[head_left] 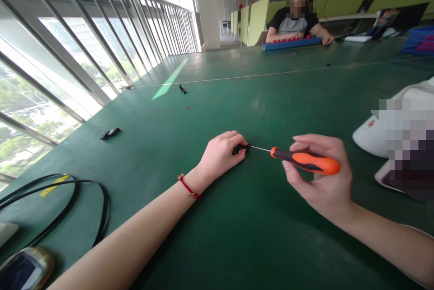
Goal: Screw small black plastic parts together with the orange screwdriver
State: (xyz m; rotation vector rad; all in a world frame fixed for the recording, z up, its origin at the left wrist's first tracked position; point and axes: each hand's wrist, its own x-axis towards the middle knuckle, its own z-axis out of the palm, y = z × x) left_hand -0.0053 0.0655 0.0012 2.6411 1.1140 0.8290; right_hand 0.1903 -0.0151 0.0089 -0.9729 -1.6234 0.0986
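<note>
Green tabletop [217, 236] fills most of the frame, with two bare hands working at its centre and right. The left hand [224, 153], just right of centre, has its thumb and fingers closed around a small black part [239, 148], holding it low near the table surface. Most of that part is hidden by the fingers. The right hand [334, 190], at right of centre, is loosely curled about the orange-and-black handle of a screwdriver [305, 161], thumb below and fingers above (the index fingertip looks lifted clear of the handle). Its thin metal shaft points left, and its tip appears to meet the black part. A red cord bracelet [188, 187] circles the left wrist.

One black piece [110, 134] lies at left; a smaller black clip [182, 89] lies above centre-left. Looped black cable [104, 211] and a device with a screen [27, 268] occupy the lower left. At upper right, a person [296, 22] sits behind a long blue tray [291, 44] of red items.
</note>
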